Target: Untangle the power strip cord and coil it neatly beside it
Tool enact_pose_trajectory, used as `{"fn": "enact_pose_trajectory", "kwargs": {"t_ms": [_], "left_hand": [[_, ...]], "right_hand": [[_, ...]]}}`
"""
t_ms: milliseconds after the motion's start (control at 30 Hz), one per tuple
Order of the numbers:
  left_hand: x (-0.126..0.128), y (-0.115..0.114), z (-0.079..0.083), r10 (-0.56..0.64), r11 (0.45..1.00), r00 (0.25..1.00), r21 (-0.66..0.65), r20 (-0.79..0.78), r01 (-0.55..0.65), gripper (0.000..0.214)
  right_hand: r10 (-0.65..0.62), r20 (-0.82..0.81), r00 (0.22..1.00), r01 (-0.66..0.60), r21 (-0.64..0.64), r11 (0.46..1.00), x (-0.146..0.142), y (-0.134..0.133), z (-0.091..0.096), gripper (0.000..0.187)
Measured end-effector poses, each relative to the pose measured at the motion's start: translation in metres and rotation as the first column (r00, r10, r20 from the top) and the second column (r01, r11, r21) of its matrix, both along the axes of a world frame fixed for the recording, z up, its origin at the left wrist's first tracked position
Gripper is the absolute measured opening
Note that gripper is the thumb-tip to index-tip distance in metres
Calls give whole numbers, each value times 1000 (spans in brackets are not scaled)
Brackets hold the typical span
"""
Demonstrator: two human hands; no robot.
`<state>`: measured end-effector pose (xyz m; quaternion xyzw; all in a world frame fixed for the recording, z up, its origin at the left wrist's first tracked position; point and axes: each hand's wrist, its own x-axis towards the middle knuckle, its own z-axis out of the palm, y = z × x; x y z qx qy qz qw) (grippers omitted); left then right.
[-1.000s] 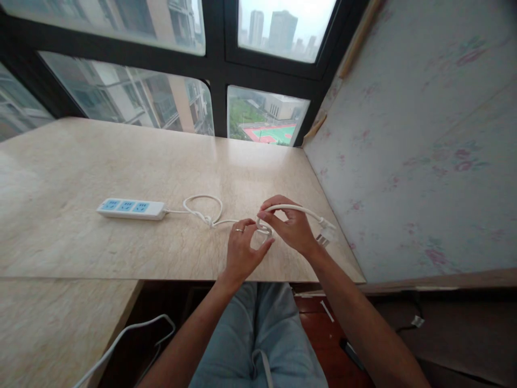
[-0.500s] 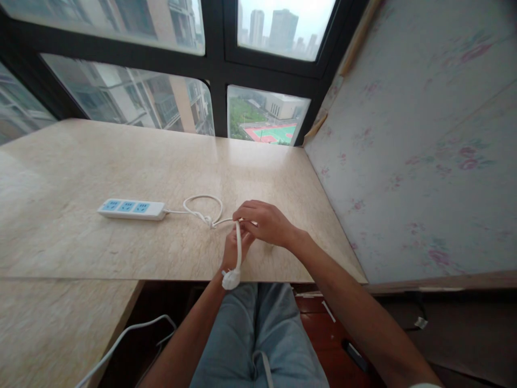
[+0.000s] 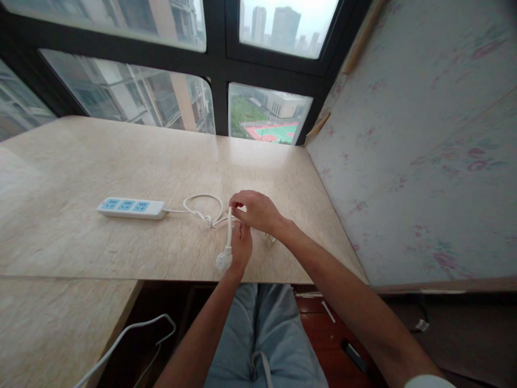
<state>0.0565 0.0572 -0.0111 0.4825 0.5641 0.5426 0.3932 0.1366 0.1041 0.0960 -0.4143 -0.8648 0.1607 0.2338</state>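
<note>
My right hand [image 3: 258, 211] pinches the white power cord [image 3: 229, 231] between thumb and fingers above the worktop. From that pinch the cord hangs down to a white plug [image 3: 223, 260], which dangles beside my left wrist. Just below, my left hand [image 3: 241, 247] is closed, its fingers curled around the cord and partly hidden by the right hand. To the left lies a white power strip [image 3: 131, 208] with blue sockets. Its cord runs right through a loose loop with a knot [image 3: 209, 220] and on to my hands.
The beige stone worktop [image 3: 169, 161] meets a dark-framed window at the back and a floral-papered wall [image 3: 424, 161] at right. Part of a cord [image 3: 270, 237] lies behind my right wrist. Another white cable [image 3: 125, 334] hangs at lower left.
Both hands have shifted slightly; the right has moved up and left, the left hand has turned and moved right. The plug has swung up and left. The power strip stays put.
</note>
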Motion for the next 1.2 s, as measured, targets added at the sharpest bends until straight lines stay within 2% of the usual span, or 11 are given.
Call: {"fn": "enact_pose_trajectory", "kwargs": {"t_ms": [100, 200, 267, 300, 400, 567, 667, 767, 833, 967, 1200], "left_hand": [[-9, -10, 1, -80, 992, 986, -83, 144, 92, 35], [-17, -19, -2, -108, 978, 943, -136, 314, 157, 44], [-20, -21, -4, -107, 973, 934, -157, 339, 169, 46], [-21, -22, -4, -101, 971, 934, -171, 341, 168, 46], [-22, -21, -5, -67, 962, 932, -225, 356, 155, 43], [-22, -19, 1, -109, 945, 915, -246, 388, 217, 46], [-18, -15, 7, -147, 935, 906, -243, 398, 259, 46], [-14, -7, 13, -169, 932, 908, -239, 383, 274, 46], [-12, -1, 16, -187, 931, 910, -229, 369, 284, 47], [-8, 4, 19, -230, 935, 924, -192, 307, 297, 44], [-2, 0, 25, -300, 921, 899, -148, 319, 360, 45]], "right_hand": [[39, -55, 998, -42, -53, 998, 8, 3, -5, 8], [79, -127, 989, -87, -61, 994, 13, 3, -18, 12], [78, -233, 969, -99, -79, 992, 16, 1, -31, 7], [66, -302, 951, -103, -109, 989, 17, 0, -37, 11], [-18, -512, 859, -138, -265, 954, 27, -5, -52, 32], [-213, -723, 658, -235, -465, 853, 52, -17, -62, 37], [-300, -783, 544, -245, -490, 836, 65, -28, -60, 37], [-320, -838, 443, -247, -457, 855, 72, -39, -53, 37], [-315, -860, 402, -232, -428, 873, 75, -44, -48, 37], [-286, -877, 385, -189, -378, 906, 79, -52, -41, 37], [-236, -857, 457, -141, -332, 933, 87, -61, -47, 38]]}}
